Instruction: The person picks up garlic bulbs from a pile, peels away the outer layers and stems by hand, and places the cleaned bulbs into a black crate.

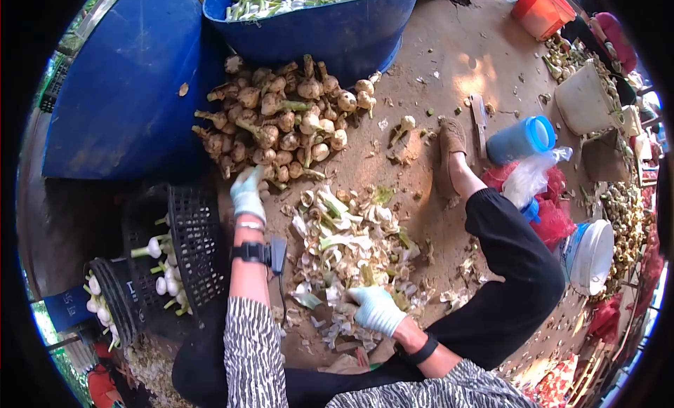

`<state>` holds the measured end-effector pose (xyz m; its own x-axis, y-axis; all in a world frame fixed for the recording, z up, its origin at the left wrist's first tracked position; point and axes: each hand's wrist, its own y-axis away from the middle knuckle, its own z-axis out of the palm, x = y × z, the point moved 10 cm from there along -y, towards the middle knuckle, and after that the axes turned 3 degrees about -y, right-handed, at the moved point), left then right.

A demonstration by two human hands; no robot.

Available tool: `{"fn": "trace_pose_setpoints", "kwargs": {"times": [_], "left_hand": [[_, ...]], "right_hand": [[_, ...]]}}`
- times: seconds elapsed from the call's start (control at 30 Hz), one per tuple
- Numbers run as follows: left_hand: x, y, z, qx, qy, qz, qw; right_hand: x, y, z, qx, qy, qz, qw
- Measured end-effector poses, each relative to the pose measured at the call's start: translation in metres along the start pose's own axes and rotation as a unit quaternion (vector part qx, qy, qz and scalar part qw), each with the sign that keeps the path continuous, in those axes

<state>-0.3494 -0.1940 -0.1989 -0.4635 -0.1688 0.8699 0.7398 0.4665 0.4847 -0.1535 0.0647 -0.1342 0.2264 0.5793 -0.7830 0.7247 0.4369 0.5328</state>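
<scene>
My left hand [248, 192], in a pale glove, reaches to the near edge of a heap of garlic bulbs [281, 120] with dirty skins and cut stalks. Its fingers look stretched out against the lowest bulbs, slightly blurred, with nothing visibly held. Over a pile of garlic peelings [351, 232] on the ground, my right hand [378, 310], also gloved, is closed with the fingers curled. What it grips is hidden among the peelings.
A blue tub [316, 32] of cleaned garlic stands behind the heap. Black crates [196, 246] with white bulbs are at left. Near my foot are a long flat blade [479, 124], a blue jug [516, 141] and a white bucket [590, 257]. One loose bulb [404, 127] lies apart.
</scene>
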Motion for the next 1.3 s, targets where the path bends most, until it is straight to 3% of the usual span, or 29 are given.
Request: {"fn": "trace_pose_setpoints", "kwargs": {"times": [0.03, 0.07, 0.13, 0.2, 0.27, 0.4, 0.47, 0.5, 0.53, 0.63, 0.67, 0.7, 0.73, 0.77, 0.8, 0.83, 0.87, 0.9, 0.93, 1.0, 1.03, 1.1, 1.13, 1.2, 1.23, 1.27, 1.3], "left_hand": [[0.020, -0.019, 0.012, 0.038, -0.163, 0.071, 0.983], [0.053, -0.033, 0.026, 0.112, -0.370, 0.238, 0.891], [0.044, -0.063, 0.049, 0.079, -0.501, 0.113, 0.854], [0.061, -0.057, 0.056, 0.160, -0.553, 0.069, 0.815], [0.062, -0.065, 0.053, 0.167, -0.538, 0.057, 0.824], [0.072, -0.054, 0.048, 0.107, -0.520, 0.091, 0.843], [0.057, -0.041, 0.053, 0.007, -0.387, 0.105, 0.916], [0.050, -0.028, 0.057, -0.014, -0.373, 0.149, 0.916], [0.046, -0.003, 0.052, -0.015, -0.376, 0.153, 0.914], [0.018, 0.099, 0.090, -0.252, -0.387, 0.186, 0.867], [0.030, 0.143, 0.093, -0.246, -0.474, 0.229, 0.814], [0.013, 0.167, 0.087, -0.250, -0.554, 0.180, 0.773], [0.034, 0.211, 0.094, -0.262, -0.586, 0.214, 0.737], [0.023, 0.235, 0.099, -0.319, -0.593, 0.195, 0.713], [0.021, 0.253, 0.091, -0.328, -0.548, 0.159, 0.753], [0.036, 0.280, 0.091, -0.339, -0.530, 0.219, 0.746], [0.024, 0.283, 0.082, -0.311, -0.564, 0.236, 0.728], [0.030, 0.292, 0.074, -0.300, -0.529, 0.236, 0.758], [0.026, 0.295, 0.065, -0.290, -0.510, 0.219, 0.779], [0.014, 0.296, 0.045, -0.243, -0.460, 0.233, 0.822], [0.016, 0.308, 0.045, -0.245, -0.462, 0.236, 0.819], [0.050, 0.338, 0.037, -0.141, -0.445, 0.359, 0.808], [0.050, 0.346, 0.036, -0.137, -0.444, 0.362, 0.808], [0.044, 0.356, 0.031, -0.129, -0.467, 0.340, 0.806], [0.045, 0.358, 0.028, -0.135, -0.449, 0.315, 0.825], [0.050, 0.361, 0.027, -0.132, -0.448, 0.317, 0.826], [0.052, 0.360, 0.024, -0.150, -0.390, 0.288, 0.862]], "right_hand": [[0.002, -0.003, -0.002, 0.006, -0.017, 0.008, 1.000], [0.001, -0.005, -0.006, 0.012, -0.034, 0.016, 0.999], [0.000, -0.013, -0.008, 0.022, -0.045, 0.018, 0.999], [0.003, -0.016, -0.012, 0.069, -0.069, 0.000, 0.995], [0.006, -0.018, -0.012, 0.063, -0.058, 0.004, 0.996], [0.006, -0.015, -0.008, 0.048, -0.031, 0.020, 0.998], [-0.004, -0.011, -0.016, 0.072, -0.049, -0.035, 0.996], [0.002, -0.012, -0.015, 0.024, -0.059, 0.013, 0.998], [0.009, -0.011, -0.016, 0.015, -0.200, 0.060, 0.978], [-0.005, 0.002, -0.074, 0.236, -0.263, -0.062, 0.934], [-0.004, 0.006, -0.088, 0.283, -0.274, -0.090, 0.915], [-0.007, 0.011, -0.100, 0.297, -0.203, -0.087, 0.929], [-0.020, 0.016, -0.110, 0.282, -0.172, -0.080, 0.940], [-0.014, 0.012, -0.100, 0.246, -0.282, -0.086, 0.923], [-0.010, 0.004, -0.086, 0.190, -0.258, -0.118, 0.940], [-0.020, 0.002, -0.073, 0.132, -0.252, -0.154, 0.946], [-0.028, 0.008, -0.072, 0.166, -0.160, -0.231, 0.945], [-0.021, 0.007, -0.057, 0.056, -0.294, -0.138, 0.944], [-0.010, 0.011, -0.047, 0.038, -0.375, -0.070, 0.924], [-0.035, 0.027, -0.070, 0.124, -0.231, -0.222, 0.939], [-0.036, 0.036, -0.067, 0.127, -0.233, -0.223, 0.938], [-0.027, 0.042, -0.055, 0.077, -0.376, -0.163, 0.909], [-0.031, 0.046, -0.056, 0.075, -0.374, -0.167, 0.909], [-0.048, 0.055, -0.058, 0.061, -0.242, -0.184, 0.951], [-0.049, 0.061, -0.051, 0.018, -0.343, -0.111, 0.933], [-0.048, 0.062, -0.051, 0.018, -0.341, -0.113, 0.933], [-0.050, 0.061, -0.052, 0.018, -0.318, -0.141, 0.938]]}}
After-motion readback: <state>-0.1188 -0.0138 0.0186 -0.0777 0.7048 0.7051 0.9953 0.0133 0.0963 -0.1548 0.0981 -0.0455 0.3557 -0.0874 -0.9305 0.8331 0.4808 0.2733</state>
